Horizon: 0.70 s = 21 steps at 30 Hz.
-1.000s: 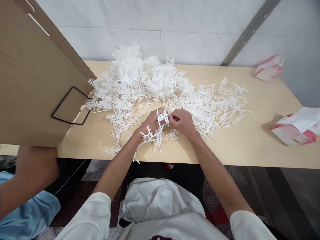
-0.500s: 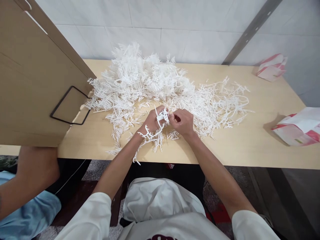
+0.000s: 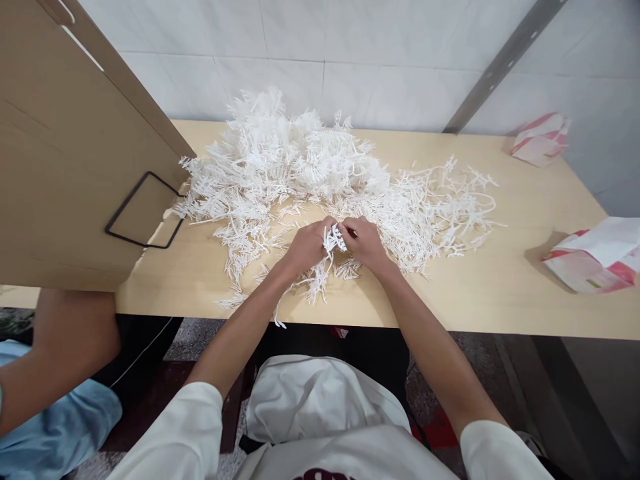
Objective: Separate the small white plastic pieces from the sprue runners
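Observation:
My left hand [image 3: 309, 245] is closed around a white branched plastic sprue [image 3: 334, 241] with many thin prongs. One stem of it trails down past my left wrist, over the table edge. My right hand [image 3: 364, 241] is closed too, its thumb and fingertips pinching at the right side of the same sprue; what lies between those fingertips is mostly hidden. Behind both hands spreads a large pile of similar white sprues and thin pieces [image 3: 300, 153]. Loose bits lie under and around my hands. Bare, curling sprue stems [image 3: 460, 207] form a tangle to the right.
A large cardboard sheet [image 3: 65, 167] stands at the left, with a black wire frame [image 3: 145, 210] at its foot. Beyond it shows another person's arm [image 3: 65, 353]. Two red-and-white paper containers [image 3: 595, 260] are on the right of the wooden table [image 3: 480, 300]. A tiled wall stands behind.
My left hand has turned over, its back now upward, and the sprue has turned with it, its stem hanging lower behind the wrist. My right hand has come slightly closer to the left.

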Motion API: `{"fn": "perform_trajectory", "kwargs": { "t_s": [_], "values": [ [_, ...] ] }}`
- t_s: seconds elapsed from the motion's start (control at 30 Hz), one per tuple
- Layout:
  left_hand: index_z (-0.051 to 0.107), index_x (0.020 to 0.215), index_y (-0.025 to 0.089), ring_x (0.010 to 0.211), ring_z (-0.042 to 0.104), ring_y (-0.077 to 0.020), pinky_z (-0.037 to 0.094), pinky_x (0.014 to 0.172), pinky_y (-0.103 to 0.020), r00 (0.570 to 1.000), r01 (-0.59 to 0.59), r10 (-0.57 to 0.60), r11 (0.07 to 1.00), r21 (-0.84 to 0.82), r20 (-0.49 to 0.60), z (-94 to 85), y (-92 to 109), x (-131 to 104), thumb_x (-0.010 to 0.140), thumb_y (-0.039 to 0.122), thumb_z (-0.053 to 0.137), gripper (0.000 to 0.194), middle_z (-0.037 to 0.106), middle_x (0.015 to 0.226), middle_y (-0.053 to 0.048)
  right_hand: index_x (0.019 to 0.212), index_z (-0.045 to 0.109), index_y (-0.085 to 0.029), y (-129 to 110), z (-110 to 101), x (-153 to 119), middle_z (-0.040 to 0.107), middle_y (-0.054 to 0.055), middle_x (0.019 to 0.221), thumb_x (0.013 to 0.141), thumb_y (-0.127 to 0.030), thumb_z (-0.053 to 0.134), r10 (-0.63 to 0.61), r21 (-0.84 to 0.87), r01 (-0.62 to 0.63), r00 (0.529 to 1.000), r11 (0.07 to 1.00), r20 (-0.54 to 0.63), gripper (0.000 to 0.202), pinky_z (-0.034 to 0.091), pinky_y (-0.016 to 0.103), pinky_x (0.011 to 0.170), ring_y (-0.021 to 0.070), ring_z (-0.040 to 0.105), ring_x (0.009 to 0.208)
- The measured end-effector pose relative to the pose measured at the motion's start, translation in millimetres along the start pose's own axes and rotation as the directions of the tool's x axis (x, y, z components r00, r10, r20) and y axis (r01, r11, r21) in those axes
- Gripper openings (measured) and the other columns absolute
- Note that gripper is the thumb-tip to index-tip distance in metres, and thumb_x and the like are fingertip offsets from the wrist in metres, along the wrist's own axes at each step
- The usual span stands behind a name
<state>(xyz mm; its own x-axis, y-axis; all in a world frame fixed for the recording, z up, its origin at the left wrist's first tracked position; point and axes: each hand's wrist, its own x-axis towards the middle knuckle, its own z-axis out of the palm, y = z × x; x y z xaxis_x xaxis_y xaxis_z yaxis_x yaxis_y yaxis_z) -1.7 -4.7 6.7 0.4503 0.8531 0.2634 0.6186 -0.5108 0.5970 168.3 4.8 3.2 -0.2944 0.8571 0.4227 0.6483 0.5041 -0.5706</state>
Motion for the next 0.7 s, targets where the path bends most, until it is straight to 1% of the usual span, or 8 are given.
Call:
{"fn": "perform_trajectory", "kwargs": {
  "t_s": [0.1, 0.2, 0.3, 0.37, 0.43, 0.5, 0.57, 0.7],
  "values": [
    [0.053, 0.104, 0.019, 0.076, 0.058, -0.0189, 0.033, 0.064, -0.028, 0.998, -0.045, 0.048, 0.995, 0.091, -0.031, 6.4, 1, 0, 0.087, 0.015, 0.049, 0.018, 0.065, 0.087, -0.006, 0.06, 0.032, -0.022, 1, 3, -2, 0.041, -0.003, 0.055, 0.095, -0.032, 0.04, -0.078, -0.092, 0.07, 0.993, 0.993, -0.091, 0.037, 0.032, 0.032, 0.066, 0.0126, 0.033, 0.054],
    [0.055, 0.098, 0.02, 0.074, 0.057, -0.018, 0.034, 0.064, -0.028, 0.994, -0.05, 0.055, 0.997, 0.053, -0.099, 5.3, 0, 0, 0.087, 0.016, 0.05, 0.012, 0.064, 0.085, -0.006, 0.059, 0.031, -0.023, 0, 5, -6, 0.038, -0.003, 0.053, 0.096, -0.031, 0.038, -0.148, -0.176, 0.108, 0.961, 0.978, -0.232, 0.038, 0.034, 0.033, 0.067, 0.0134, 0.031, 0.054],
    [0.055, 0.094, 0.02, 0.066, 0.051, -0.0143, 0.035, 0.063, -0.028, 0.969, 0.03, -0.062, 0.99, -0.137, -0.238, -1.7, -5, 1, 0.085, 0.021, 0.058, 0.01, 0.059, 0.076, -0.002, 0.058, 0.032, -0.023, -2, 4, -10, 0.037, -0.003, 0.052, 0.097, -0.031, 0.038, -0.183, -0.204, 0.112, 0.911, 0.973, -0.37, 0.04, 0.035, 0.034, 0.068, 0.0134, 0.03, 0.053],
    [0.054, 0.098, 0.021, 0.065, 0.05, -0.0128, 0.038, 0.064, -0.028, 0.92, 0.043, -0.158, 0.95, -0.309, -0.359, -4.5, -9, 3, 0.087, 0.029, 0.06, 0.014, 0.056, 0.075, 0.0, 0.061, 0.04, -0.023, -4, 3, -11, 0.043, -0.002, 0.055, 0.098, -0.034, 0.039, -0.121, -0.139, 0.066, 0.894, 0.988, -0.431, 0.039, 0.038, 0.034, 0.07, 0.0137, 0.037, 0.055],
    [0.054, 0.097, 0.022, 0.066, 0.051, -0.0123, 0.04, 0.066, -0.029, 0.878, 0.015, -0.23, 0.89, -0.455, -0.419, -3.7, -11, 6, 0.089, 0.04, 0.058, 0.02, 0.055, 0.075, 0.0, 0.071, 0.054, -0.023, -6, 1, -9, 0.056, 0.0, 0.066, 0.099, -0.038, 0.041, -0.016, -0.038, -0.001, 0.902, 0.999, -0.432, 0.034, 0.041, 0.033, 0.073, 0.0149, 0.049, 0.064],
    [0.054, 0.092, 0.022, 0.065, 0.051, -0.0125, 0.042, 0.066, -0.03, 0.885, -0.006, -0.253, 0.834, -0.552, -0.39, -0.5, -9, 8, 0.088, 0.049, 0.058, 0.027, 0.054, 0.074, 0.0, 0.09, 0.063, -0.024, -7, 0, -7, 0.066, 0.003, 0.083, 0.099, -0.041, 0.043, 0.049, 0.036, -0.038, 0.92, 0.999, -0.39, 0.028, 0.043, 0.034, 0.078, 0.0168, 0.058, 0.078],
    [0.056, 0.091, 0.022, 0.064, 0.051, -0.013, 0.042, 0.064, -0.031, 0.924, -0.003, -0.228, 0.798, -0.603, -0.307, 2.2, -4, 8, 0.086, 0.051, 0.06, 0.029, 0.055, 0.073, 0.0, 0.104, 0.066, -0.025, -8, -1, -4, 0.069, 0.006, 0.099, 0.098, -0.042, 0.045, 0.055, 0.049, -0.039, 0.93, 0.998, -0.364, 0.028, 0.044, 0.037, 0.086, 0.0192, 0.062, 0.093],
    [0.058, 0.095, 0.023, 0.066, 0.051, -0.0138, 0.042, 0.064, -0.03, 0.978, -0.006, -0.113, 0.826, -0.563, -0.176, 0.6, 4, 2, 0.086, 0.041, 0.061, 0.021, 0.056, 0.072, 0.0, 0.109, 0.067, -0.026, -9, -2, -2, 0.07, 0.006, 0.109, 0.097, -0.047, 0.048, 0.074, 0.066, -0.057, 0.953, 0.996, -0.294, 0.031, 0.041, 0.039, 0.097, 0.0213, 0.061, 0.107]
  ]
}}
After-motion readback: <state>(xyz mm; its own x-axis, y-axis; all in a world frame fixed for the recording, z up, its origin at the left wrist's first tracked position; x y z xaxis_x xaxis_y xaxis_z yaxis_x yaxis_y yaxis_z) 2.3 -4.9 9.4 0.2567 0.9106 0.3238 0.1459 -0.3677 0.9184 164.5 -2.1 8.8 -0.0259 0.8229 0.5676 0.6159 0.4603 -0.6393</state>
